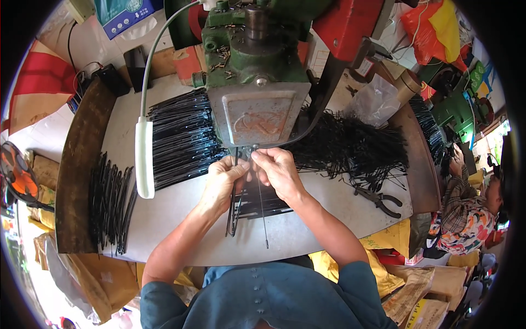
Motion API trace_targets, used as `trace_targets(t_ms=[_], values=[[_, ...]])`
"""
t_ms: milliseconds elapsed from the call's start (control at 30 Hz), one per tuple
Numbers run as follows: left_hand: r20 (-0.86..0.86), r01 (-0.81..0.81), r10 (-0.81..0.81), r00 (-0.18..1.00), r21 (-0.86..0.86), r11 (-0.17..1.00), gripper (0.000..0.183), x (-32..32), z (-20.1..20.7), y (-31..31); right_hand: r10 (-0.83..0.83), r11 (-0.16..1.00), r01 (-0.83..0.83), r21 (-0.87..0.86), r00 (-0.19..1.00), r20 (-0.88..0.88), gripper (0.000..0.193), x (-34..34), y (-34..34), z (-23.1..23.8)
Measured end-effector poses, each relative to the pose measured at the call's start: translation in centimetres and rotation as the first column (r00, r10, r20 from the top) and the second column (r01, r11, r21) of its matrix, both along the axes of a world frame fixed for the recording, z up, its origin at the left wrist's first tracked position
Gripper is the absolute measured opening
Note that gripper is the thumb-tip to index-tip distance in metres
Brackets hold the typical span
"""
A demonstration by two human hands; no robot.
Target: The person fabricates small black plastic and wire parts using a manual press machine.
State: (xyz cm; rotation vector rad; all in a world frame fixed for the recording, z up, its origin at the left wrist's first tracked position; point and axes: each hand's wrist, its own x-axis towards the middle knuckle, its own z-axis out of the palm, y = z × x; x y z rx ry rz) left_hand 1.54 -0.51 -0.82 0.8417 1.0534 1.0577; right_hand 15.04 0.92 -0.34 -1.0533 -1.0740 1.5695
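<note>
Both hands meet at the lower front of a green and grey press (259, 112). My left hand (222, 181) is closed on a few thin black metal ribs (233, 216), jointed like umbrella ribs, which hang down toward me past the wrist. Thumb and fingers of my right hand (276, 170) pinch the top of a thin grey rod (262, 211); its small dark tip hangs over the pale tabletop (307, 225). The fingertips sit right under the press head, and they partly hide where the ribs and the rod meet the machine.
Black ribs lie in a neat stack (181, 137) left of the press, a tangled heap (356, 142) to its right and a small bundle (111, 203) far left. Pliers (379, 200) rest at right. A white lamp (144, 159) hangs at left. Another person (466, 214) works at far right.
</note>
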Motion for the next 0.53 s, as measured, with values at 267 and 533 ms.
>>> trace_targets(t_ms=[267,533], values=[[0.012,-0.063,0.064,0.998,-0.026,0.998,0.009,0.63,0.34,-0.23,-0.046,0.998,0.047,-0.032,0.999,0.028,0.015,-0.19,-0.14,0.05],[0.017,-0.056,0.057,0.998,-0.006,0.998,0.009,0.32,0.03,-0.23,-0.014,0.999,0.012,-0.034,0.999,-0.031,0.014,-0.20,-0.08,-0.19]])
